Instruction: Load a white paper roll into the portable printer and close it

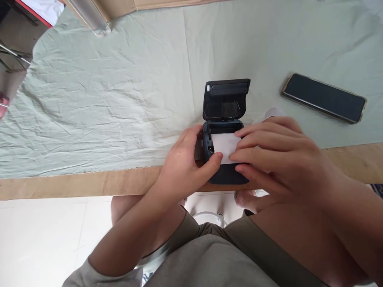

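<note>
A small dark portable printer (229, 175) stands at the table's front edge with its lid (226, 99) raised. In its open bay lies a roll of white paper (223, 145). My left hand (185, 163) wraps around the printer's left side, its thumb reaching over to the paper. From the right, my right hand (278, 155) has its fingertips on the right part of the paper, with the thumb lower, near the printer's front. The fingers hide the printer's right side and that end of the paper.
A smartphone (324, 97) in a case lies at the right. Partly behind my right hand is a white round object (273, 112). A wrinkled pale green cloth (119, 99) covers the table above its wooden front edge (74, 183). Cardboard (119, 8) and a clear plastic-looking piece (100, 26) are at the back.
</note>
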Action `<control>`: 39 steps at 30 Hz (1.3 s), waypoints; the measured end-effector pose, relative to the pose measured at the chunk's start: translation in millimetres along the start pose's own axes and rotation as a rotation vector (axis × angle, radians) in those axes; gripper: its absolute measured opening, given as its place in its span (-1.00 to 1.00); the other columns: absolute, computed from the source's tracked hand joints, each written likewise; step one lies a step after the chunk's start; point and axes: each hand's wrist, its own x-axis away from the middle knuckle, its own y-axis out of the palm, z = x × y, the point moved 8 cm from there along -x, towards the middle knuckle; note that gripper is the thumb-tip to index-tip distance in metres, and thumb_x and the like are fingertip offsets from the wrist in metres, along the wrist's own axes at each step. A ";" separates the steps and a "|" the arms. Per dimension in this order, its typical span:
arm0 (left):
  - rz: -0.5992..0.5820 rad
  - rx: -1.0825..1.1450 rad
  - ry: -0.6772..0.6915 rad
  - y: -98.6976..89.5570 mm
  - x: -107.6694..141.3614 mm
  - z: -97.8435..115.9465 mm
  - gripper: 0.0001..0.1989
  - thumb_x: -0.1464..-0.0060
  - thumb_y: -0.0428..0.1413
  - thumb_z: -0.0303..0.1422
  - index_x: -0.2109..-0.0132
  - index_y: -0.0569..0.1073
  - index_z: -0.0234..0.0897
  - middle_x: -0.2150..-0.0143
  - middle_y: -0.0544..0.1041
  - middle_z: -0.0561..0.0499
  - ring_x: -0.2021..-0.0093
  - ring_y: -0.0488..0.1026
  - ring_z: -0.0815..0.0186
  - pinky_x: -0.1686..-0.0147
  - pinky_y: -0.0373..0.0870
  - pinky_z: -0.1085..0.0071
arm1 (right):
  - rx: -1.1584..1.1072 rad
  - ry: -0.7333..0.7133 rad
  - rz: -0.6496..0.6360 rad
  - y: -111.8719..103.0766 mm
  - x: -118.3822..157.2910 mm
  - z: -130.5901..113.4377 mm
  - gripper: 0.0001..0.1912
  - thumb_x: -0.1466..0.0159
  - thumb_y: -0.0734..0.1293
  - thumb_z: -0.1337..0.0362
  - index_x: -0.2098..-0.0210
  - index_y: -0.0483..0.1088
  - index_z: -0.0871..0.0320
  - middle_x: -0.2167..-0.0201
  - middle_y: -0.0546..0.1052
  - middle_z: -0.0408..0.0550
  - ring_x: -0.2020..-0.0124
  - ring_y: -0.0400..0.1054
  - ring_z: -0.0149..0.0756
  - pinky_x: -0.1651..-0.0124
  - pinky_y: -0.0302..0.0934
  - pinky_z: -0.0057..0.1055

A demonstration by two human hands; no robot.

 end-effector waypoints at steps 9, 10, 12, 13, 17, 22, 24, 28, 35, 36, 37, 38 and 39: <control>0.000 0.009 0.026 2.8 0.9 -6.0 -0.20 -0.26 0.22 -0.05 -0.52 0.30 -0.29 -0.48 0.56 -0.28 -0.46 0.55 -0.15 -0.44 0.53 -0.14 | 0.076 0.360 -0.020 1.7 -30.6 66.9 -0.47 -0.47 0.36 0.22 -0.40 0.35 0.02 -0.36 0.59 0.19 -0.35 0.54 0.20 -0.38 0.36 0.28; 0.003 0.023 0.028 3.6 1.2 -8.4 -0.15 -0.26 0.24 -0.03 -0.56 0.25 -0.26 -0.51 0.54 -0.28 -0.48 0.53 -0.15 -0.44 0.54 -0.14 | 0.073 0.372 -0.006 -0.5 -29.9 63.9 -0.49 -0.48 0.35 0.20 -0.40 0.35 0.00 -0.32 0.62 0.16 -0.32 0.56 0.16 -0.36 0.37 0.25; 0.002 0.052 0.036 5.0 2.2 -12.2 -0.07 -0.26 0.27 -0.02 -0.61 0.14 -0.21 -0.54 0.52 -0.26 -0.50 0.52 -0.14 -0.43 0.55 -0.12 | 0.101 0.353 0.066 -10.8 -24.7 49.6 -0.60 -0.51 0.32 0.18 -0.31 0.41 -0.03 -0.16 0.70 0.08 -0.18 0.63 0.08 -0.25 0.44 0.14; -0.003 0.064 0.038 5.6 2.8 -13.6 -0.05 -0.26 0.28 -0.03 -0.63 0.10 -0.19 -0.55 0.51 -0.24 -0.50 0.52 -0.13 -0.43 0.56 -0.12 | 0.130 0.325 0.111 -17.1 -20.6 39.8 -0.70 -0.52 0.31 0.19 -0.22 0.45 -0.04 -0.03 0.73 0.03 -0.07 0.65 0.02 -0.15 0.45 0.06; -0.008 0.109 0.047 3.4 6.2 -12.1 -0.11 -0.30 0.30 -0.08 -0.62 0.14 -0.06 -0.52 0.54 -0.16 -0.49 0.53 -0.10 -0.43 0.56 -0.07 | 0.103 0.316 0.196 -28.4 1.0 16.0 -0.64 -0.57 0.28 0.20 0.40 0.36 0.02 0.61 0.39 -0.20 0.56 0.26 -0.35 0.42 0.07 -0.29; -0.039 0.088 0.133 0.5 8.6 6.1 -0.49 -0.40 0.15 -0.23 -0.43 0.42 -0.04 -0.49 0.56 -0.08 -0.47 0.52 -0.03 -0.50 0.48 -0.04 | -0.358 0.885 -0.200 21.6 32.2 47.6 -0.19 -0.56 0.22 -0.27 0.67 0.13 0.09 0.74 0.08 -0.16 0.67 -0.07 -0.46 0.53 -0.21 -0.29; -0.061 0.055 0.129 1.1 8.1 8.6 -0.54 -0.36 0.16 -0.21 -0.35 0.49 -0.07 -0.50 0.54 -0.11 -0.47 0.52 -0.05 -0.49 0.48 -0.05 | -0.487 1.038 -0.339 41.1 41.1 52.5 -0.13 -0.51 0.21 -0.41 0.68 0.17 0.08 0.71 0.18 -0.11 0.65 0.00 -0.44 0.56 -0.14 -0.28; -0.068 0.042 0.133 0.8 7.0 8.5 -0.56 -0.33 0.18 -0.14 -0.30 0.52 -0.06 -0.51 0.53 -0.13 -0.42 0.56 -0.06 -0.40 0.56 -0.03 | -0.580 1.114 -0.339 52.6 41.4 60.3 -0.09 -0.46 0.26 -0.49 0.71 0.21 0.09 0.72 0.28 -0.10 0.67 0.11 -0.44 0.57 -0.02 -0.32; -0.069 -0.020 0.119 2.6 5.6 9.1 -0.54 -0.28 0.21 -0.06 -0.24 0.52 -0.10 -0.54 0.49 -0.21 -0.44 0.56 -0.10 -0.36 0.56 -0.05 | -0.630 1.043 -0.380 51.3 30.0 60.0 -0.03 -0.25 0.32 -0.65 0.79 0.19 0.06 0.79 0.18 -0.14 0.70 0.02 -0.47 0.60 -0.09 -0.32; -0.072 -0.023 0.115 2.8 5.3 8.9 -0.51 -0.27 0.22 -0.05 -0.25 0.51 -0.11 -0.54 0.49 -0.22 -0.46 0.54 -0.11 -0.38 0.55 -0.06 | -0.625 1.050 -0.392 51.6 30.3 59.6 -0.03 -0.26 0.31 -0.64 0.78 0.20 0.07 0.78 0.22 -0.12 0.70 0.05 -0.46 0.58 -0.07 -0.32; -0.076 -0.025 0.115 2.9 5.1 8.5 -0.49 -0.26 0.22 -0.04 -0.27 0.50 -0.12 -0.54 0.49 -0.23 -0.48 0.52 -0.12 -0.41 0.53 -0.07 | -0.617 1.060 -0.403 52.3 31.3 59.3 -0.04 -0.29 0.31 -0.62 0.77 0.22 0.07 0.76 0.27 -0.10 0.68 0.08 -0.44 0.56 -0.04 -0.31; -0.086 -0.027 0.118 3.3 5.0 7.9 -0.45 -0.25 0.23 -0.04 -0.30 0.49 -0.13 -0.53 0.49 -0.24 -0.50 0.50 -0.13 -0.44 0.50 -0.08 | -0.603 1.071 -0.409 53.2 33.1 59.4 -0.05 -0.33 0.31 -0.58 0.76 0.23 0.08 0.73 0.32 -0.08 0.67 0.12 -0.43 0.54 -0.01 -0.31; -0.093 -0.027 0.120 3.4 5.0 6.7 -0.40 -0.25 0.23 -0.04 -0.34 0.46 -0.15 -0.53 0.49 -0.25 -0.51 0.49 -0.13 -0.46 0.48 -0.08 | -0.584 1.081 -0.409 54.1 35.5 59.8 -0.08 -0.39 0.30 -0.53 0.74 0.24 0.08 0.71 0.35 -0.06 0.65 0.16 -0.41 0.52 0.02 -0.30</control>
